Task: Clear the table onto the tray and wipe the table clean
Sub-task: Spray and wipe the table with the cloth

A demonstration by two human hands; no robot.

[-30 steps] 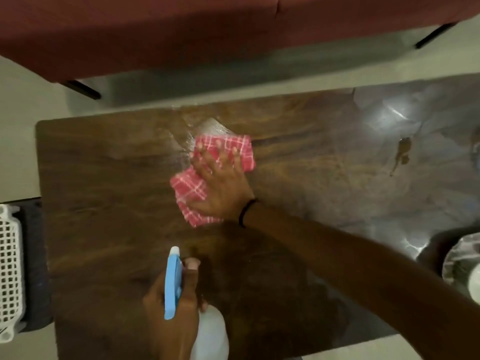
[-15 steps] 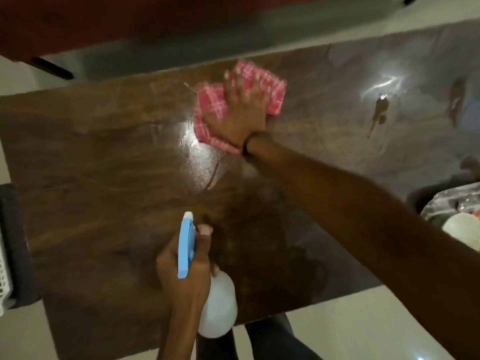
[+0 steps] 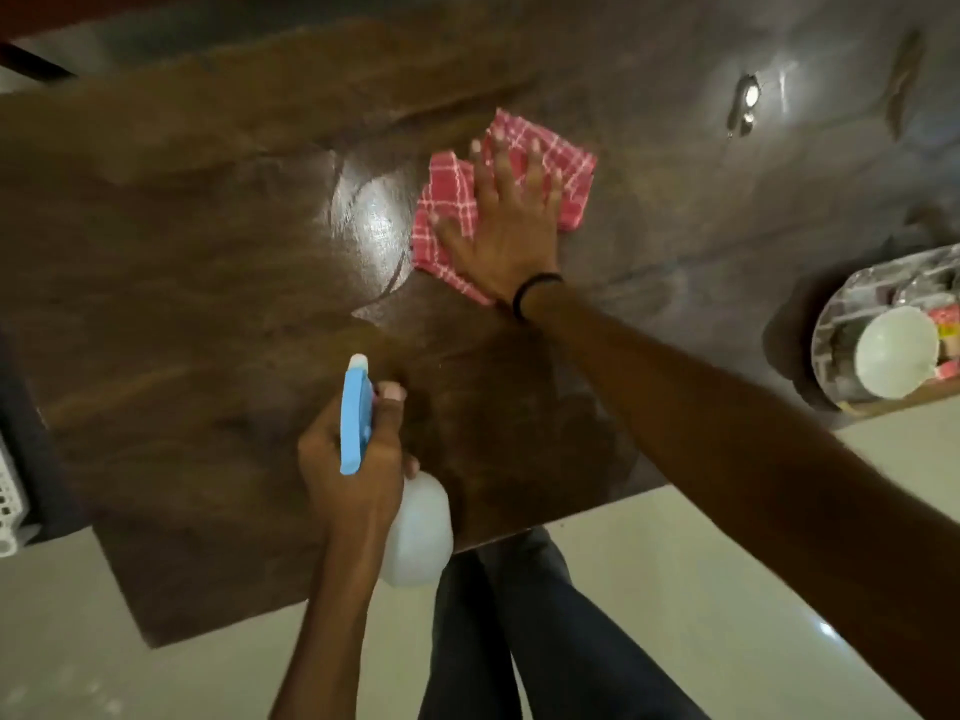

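While the spread fingers of the right hand are laid flat and fully extended on a folded red-and-white checked cloth, nothing is gripped by them; the cloth is simply pressed down against the dark wooden table, a little beyond its middle. A black band is worn at that wrist. Nearer the front edge, the left hand is closed around the neck of a white spray bottle, whose blue trigger head is pointed away over the tabletop, with a fingertip resting beside it. A wet sheen is seen just left of the cloth, so that patch is judged to have been sprayed and partly wiped. Further right and towards the far edge, a small brown spill is left on the surface, well apart from the cloth, with another mark beyond it. At the right edge a tray is loaded with a white cup and other items too blurred to name. The clearing is therefore judged done, and the wiping about halfway, with the right part of the table yet to be cleaned.
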